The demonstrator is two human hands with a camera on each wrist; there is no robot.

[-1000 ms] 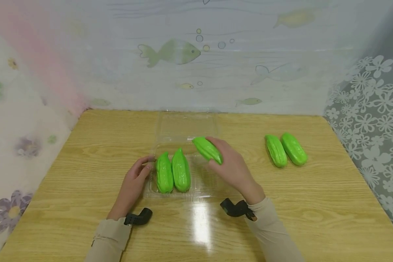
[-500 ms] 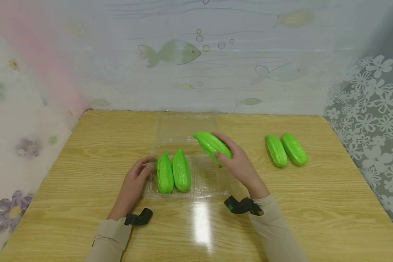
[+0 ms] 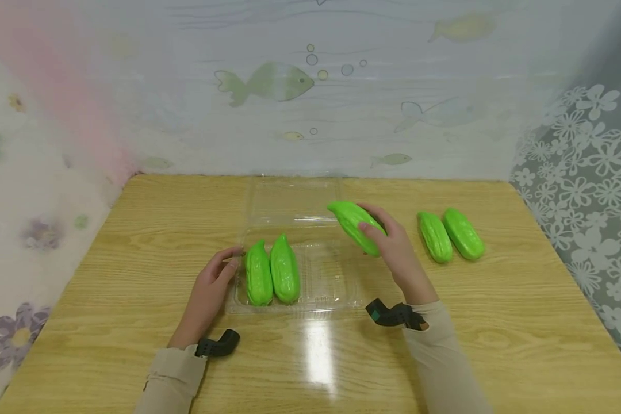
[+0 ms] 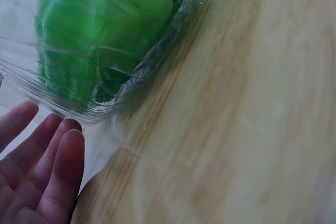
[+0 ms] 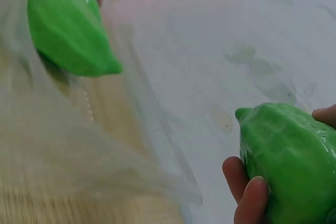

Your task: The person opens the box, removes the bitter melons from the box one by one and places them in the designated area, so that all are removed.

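Note:
In the head view my right hand (image 3: 401, 253) grips a bright green, ridged bitter melon (image 3: 354, 226) with a pointed end, above the right rear part of a clear plastic clamshell box (image 3: 326, 276). Two more bitter melons (image 3: 285, 270) lie side by side in the left half of the box, pointed ends to the back. My left hand (image 3: 214, 287) is at the box's left side; in the left wrist view its fairly straight fingers (image 4: 68, 156) touch the clear wall. The right wrist view shows thumb and fingers on opposite sides of the held bitter melon (image 5: 294, 166).
The box's lid (image 3: 296, 198) lies folded back toward the wall. Two other bitter melons (image 3: 463, 236) lie together on the wooden table (image 3: 497, 322) at the right. A curtain with fish drawings (image 3: 279, 83) hangs behind the table's back edge.
My right hand has moved right and a little back with the bitter melon, from over the box's middle to near its right edge. My left hand has stayed in place.

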